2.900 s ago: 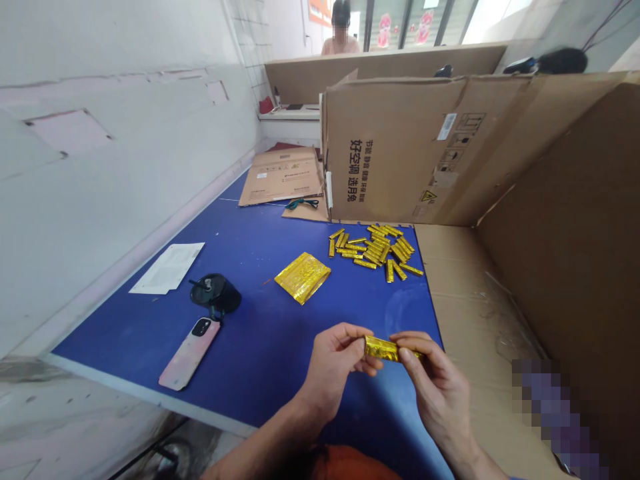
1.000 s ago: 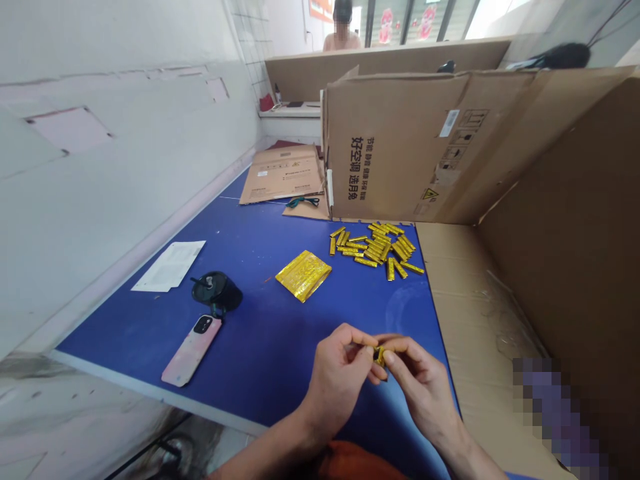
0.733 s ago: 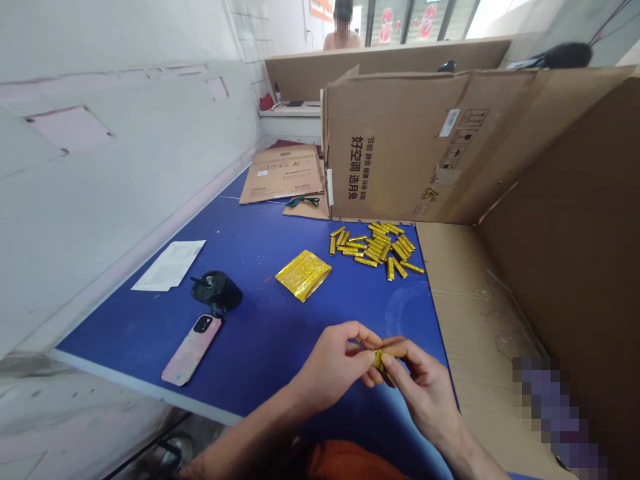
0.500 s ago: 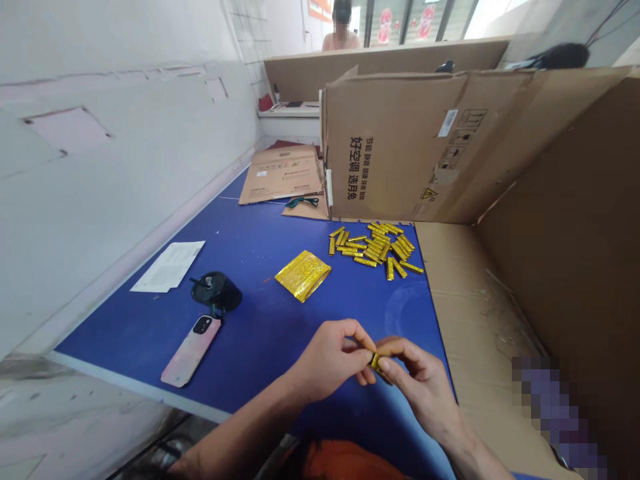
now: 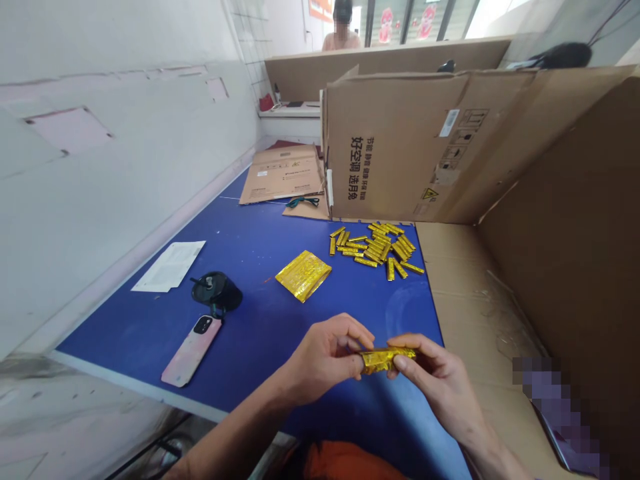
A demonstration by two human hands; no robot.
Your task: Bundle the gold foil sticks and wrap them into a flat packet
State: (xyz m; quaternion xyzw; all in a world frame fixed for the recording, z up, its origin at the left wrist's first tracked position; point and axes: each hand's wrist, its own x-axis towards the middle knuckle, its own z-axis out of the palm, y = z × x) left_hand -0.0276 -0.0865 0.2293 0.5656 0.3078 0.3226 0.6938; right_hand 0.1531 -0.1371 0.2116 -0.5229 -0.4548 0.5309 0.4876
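Between my hands, above the blue table [image 5: 260,333], is a gold foil piece [image 5: 383,360], its surface crinkled. My left hand [image 5: 330,357] pinches its left end between thumb and fingers. The right end is gripped by my right hand [image 5: 435,380], thumb in front and fingers behind. Farther back on the table lies a flat stack of gold foil sheets [image 5: 303,275]. To the right of that stack, several small gold foil sticks [image 5: 376,248] are spread in a loose pile.
A phone [image 5: 191,351], a black lidded cup [image 5: 217,291] and white paper [image 5: 170,267] lie on the left. Big cardboard boxes [image 5: 400,147] stand behind and right. Flat cardboard [image 5: 283,173] and a dark cord [image 5: 303,201] are farther back. A person [image 5: 342,27] is in the background.
The foil piece has turned from pointing away from view to lying lengthwise across, so more of it shows. My hands have moved slightly apart, the right one shifting right.
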